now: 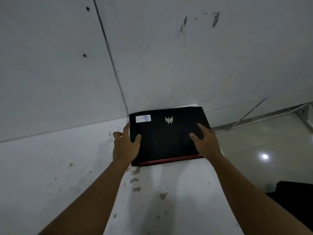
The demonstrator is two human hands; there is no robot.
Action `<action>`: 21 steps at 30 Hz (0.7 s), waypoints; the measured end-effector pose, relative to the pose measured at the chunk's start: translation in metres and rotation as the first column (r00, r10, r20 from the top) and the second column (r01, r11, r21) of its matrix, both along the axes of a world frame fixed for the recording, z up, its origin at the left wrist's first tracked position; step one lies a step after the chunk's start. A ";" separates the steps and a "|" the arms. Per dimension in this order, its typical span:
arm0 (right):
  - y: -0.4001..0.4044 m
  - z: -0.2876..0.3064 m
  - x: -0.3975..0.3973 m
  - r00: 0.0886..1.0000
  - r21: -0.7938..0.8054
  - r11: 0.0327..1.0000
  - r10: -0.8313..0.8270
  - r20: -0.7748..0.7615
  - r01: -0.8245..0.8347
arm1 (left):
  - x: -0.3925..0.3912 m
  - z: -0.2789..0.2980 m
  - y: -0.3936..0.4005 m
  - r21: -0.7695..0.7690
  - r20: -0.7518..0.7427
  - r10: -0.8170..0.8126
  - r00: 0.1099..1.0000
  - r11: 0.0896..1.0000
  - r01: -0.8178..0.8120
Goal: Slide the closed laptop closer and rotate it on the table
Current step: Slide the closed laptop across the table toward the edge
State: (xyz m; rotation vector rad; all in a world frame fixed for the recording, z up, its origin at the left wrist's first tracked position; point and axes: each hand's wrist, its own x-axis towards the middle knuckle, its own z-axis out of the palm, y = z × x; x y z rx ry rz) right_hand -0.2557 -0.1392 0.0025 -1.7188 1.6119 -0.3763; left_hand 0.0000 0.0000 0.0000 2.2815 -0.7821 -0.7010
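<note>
A closed black laptop (166,138) with a silver logo, a white sticker and a red strip along its near edge lies flat at the far end of the white table (160,200), close to the wall corner. My left hand (124,146) grips its left edge, thumb on the lid and fingers around the side. My right hand (205,143) holds the right edge, thumb and forefinger spread on the lid.
Grey walls (50,73) meet in a corner just behind the laptop. The table top is narrow and chipped. To the right lies a glossy floor (264,156) with a light reflection, and a dark object (294,194) sits at the lower right.
</note>
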 end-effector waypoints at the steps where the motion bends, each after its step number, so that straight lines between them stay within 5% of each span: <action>1: -0.009 -0.008 -0.006 0.999 0.021 1.000 0.005 -0.049 -0.004 | -0.004 -0.007 -0.008 0.079 0.026 -0.012 1.000 0.997 0.010; 7: -0.034 -0.044 -0.025 0.940 0.144 0.989 0.078 -0.331 -0.031 | -0.014 -0.045 -0.029 0.354 0.040 -0.007 0.999 0.935 -0.007; 21: -0.061 -0.061 -0.030 0.782 0.087 0.985 0.172 -0.599 -0.150 | -0.030 -0.066 -0.044 0.364 0.108 0.090 0.990 0.923 -0.123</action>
